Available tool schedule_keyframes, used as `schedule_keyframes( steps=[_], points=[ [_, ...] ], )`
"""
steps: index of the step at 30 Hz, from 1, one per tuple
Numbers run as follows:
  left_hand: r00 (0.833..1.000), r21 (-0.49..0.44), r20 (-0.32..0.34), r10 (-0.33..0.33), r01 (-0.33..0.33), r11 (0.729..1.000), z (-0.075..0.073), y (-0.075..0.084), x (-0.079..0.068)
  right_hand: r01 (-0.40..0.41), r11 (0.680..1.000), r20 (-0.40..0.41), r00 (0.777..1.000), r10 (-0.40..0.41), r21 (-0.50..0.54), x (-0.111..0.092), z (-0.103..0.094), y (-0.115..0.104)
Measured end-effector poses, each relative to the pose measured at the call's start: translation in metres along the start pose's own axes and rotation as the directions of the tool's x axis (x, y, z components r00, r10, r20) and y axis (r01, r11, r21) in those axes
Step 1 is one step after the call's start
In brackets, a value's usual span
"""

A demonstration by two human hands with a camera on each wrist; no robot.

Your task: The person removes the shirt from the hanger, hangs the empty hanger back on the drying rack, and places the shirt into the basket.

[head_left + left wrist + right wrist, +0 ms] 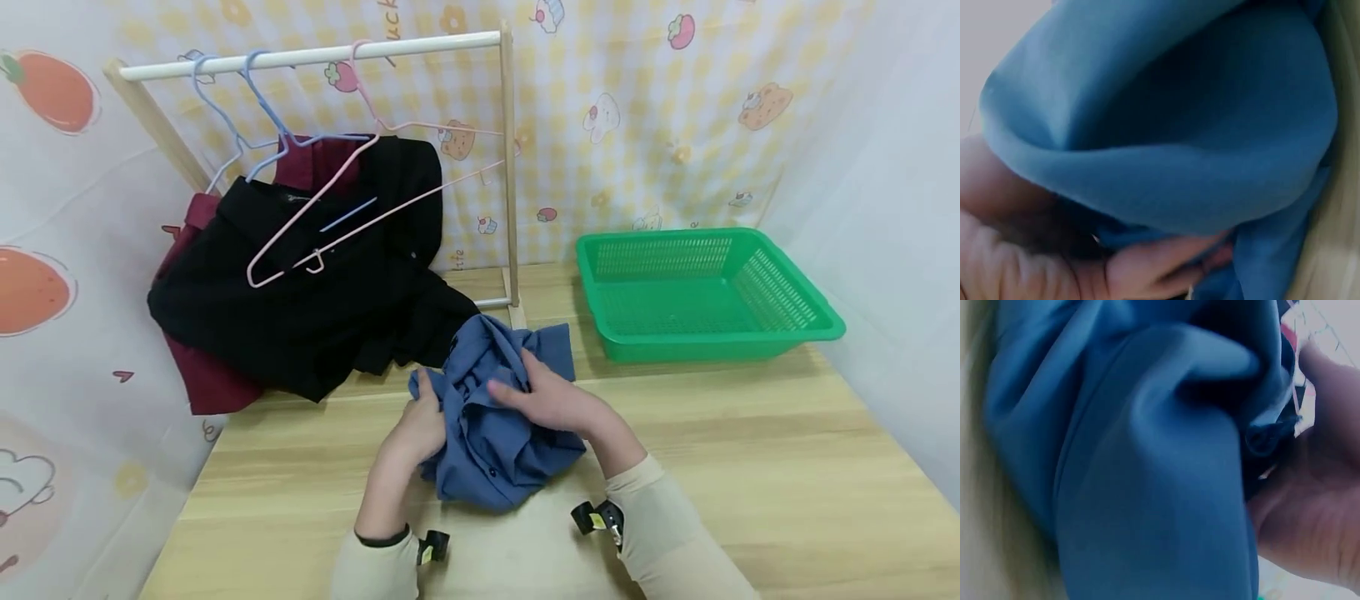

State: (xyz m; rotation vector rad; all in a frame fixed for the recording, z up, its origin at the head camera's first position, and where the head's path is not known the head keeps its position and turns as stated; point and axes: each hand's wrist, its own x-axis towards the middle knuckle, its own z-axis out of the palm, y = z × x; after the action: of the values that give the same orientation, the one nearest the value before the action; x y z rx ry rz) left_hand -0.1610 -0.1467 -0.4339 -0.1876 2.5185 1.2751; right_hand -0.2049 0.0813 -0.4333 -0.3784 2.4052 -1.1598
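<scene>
A bunched blue button-up shirt lies on the table between the two hands. At its left side the left hand grips the cloth, its fingers partly hidden by folds. The left wrist view shows that hand beneath a large loose fold of the shirt. On the upper right of the bundle the right hand rests with thumb and forefinger spread apart. In the right wrist view its thumb stands clear beside the shirt, while its other fingers are hidden.
A clothes rack stands at the back left, with a black garment and a maroon garment on blue hangers. A bare pink hanger hangs at the front. A green basket sits at the back right.
</scene>
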Motion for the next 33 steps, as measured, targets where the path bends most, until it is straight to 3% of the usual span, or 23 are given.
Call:
schedule_keyframes(
  steps=[2, 5, 7, 8, 10, 12, 15, 18, 20, 22, 24, 26, 28, 30, 33],
  points=[
    [0.995, -0.19, 0.059, 0.076, -0.063, 0.98, 0.005, 0.0, 0.001, 0.028, 0.998, 0.05, 0.998, -0.026, -0.056, -0.003, 0.004, -0.008],
    [0.967, -0.453, 0.16, 0.196, -0.104, 0.885, 0.016, -0.002, 0.001, 0.045, 0.987, 0.121, 0.992, -0.026, -0.155, -0.007, 0.012, -0.015],
    [0.941, -0.555, 0.208, 0.268, -0.111, 0.824, 0.024, 0.0, 0.0, 0.054, 0.973, 0.139, 0.99, -0.023, -0.223, -0.01, 0.016, -0.017],
    [0.931, -0.581, 0.22, 0.292, -0.116, 0.806, 0.028, 0.002, -0.001, 0.066, 0.965, 0.137, 0.99, -0.031, -0.255, -0.011, 0.018, -0.018],
    [0.926, -0.585, 0.206, 0.316, -0.142, 0.799, 0.034, 0.008, -0.003, 0.104, 0.938, 0.129, 0.99, -0.064, -0.33, -0.012, 0.019, -0.02],
    [0.93, -0.582, 0.17, 0.325, -0.171, 0.795, 0.041, 0.013, -0.006, 0.161, 0.887, 0.121, 0.985, -0.119, -0.432, -0.011, 0.02, -0.023],
    [0.947, -0.559, 0.116, 0.298, -0.186, 0.808, 0.045, 0.02, -0.009, 0.243, 0.773, 0.114, 0.969, -0.219, -0.586, -0.008, 0.02, -0.026],
    [0.962, -0.518, 0.103, 0.251, -0.164, 0.84, 0.042, 0.022, -0.012, 0.297, 0.663, 0.125, 0.947, -0.295, -0.687, -0.005, 0.018, -0.022],
    [0.964, -0.457, 0.129, 0.231, -0.149, 0.877, 0.039, 0.021, -0.014, 0.329, 0.617, 0.149, 0.934, -0.325, -0.715, -0.004, 0.014, -0.015],
    [0.964, -0.366, 0.161, 0.213, -0.142, 0.92, 0.034, 0.02, -0.018, 0.355, 0.596, 0.177, 0.925, -0.337, -0.72, -0.004, 0.009, -0.007],
    [0.969, -0.204, 0.158, 0.19, -0.156, 0.966, 0.03, 0.02, -0.023, 0.381, 0.603, 0.205, 0.917, -0.342, -0.701, -0.003, 0.004, 0.0],
    [0.974, 0.016, 0.11, 0.199, -0.202, 0.979, 0.027, 0.022, -0.028, 0.41, 0.636, 0.222, 0.908, -0.356, -0.653, -0.002, -0.001, 0.005],
    [0.97, 0.266, 0.054, 0.239, -0.244, 0.933, 0.026, 0.024, -0.035, 0.447, 0.679, 0.226, 0.892, -0.392, -0.582, 0.0, -0.005, 0.01],
    [0.958, 0.482, 0.022, 0.286, -0.261, 0.836, 0.028, 0.025, -0.041, 0.464, 0.736, 0.221, 0.885, -0.41, -0.493, 0.002, -0.01, 0.014],
    [0.94, 0.659, 0.032, 0.34, -0.276, 0.7, 0.036, 0.026, -0.046, 0.442, 0.823, 0.22, 0.896, -0.386, -0.358, 0.006, -0.016, 0.017]
  ],
)
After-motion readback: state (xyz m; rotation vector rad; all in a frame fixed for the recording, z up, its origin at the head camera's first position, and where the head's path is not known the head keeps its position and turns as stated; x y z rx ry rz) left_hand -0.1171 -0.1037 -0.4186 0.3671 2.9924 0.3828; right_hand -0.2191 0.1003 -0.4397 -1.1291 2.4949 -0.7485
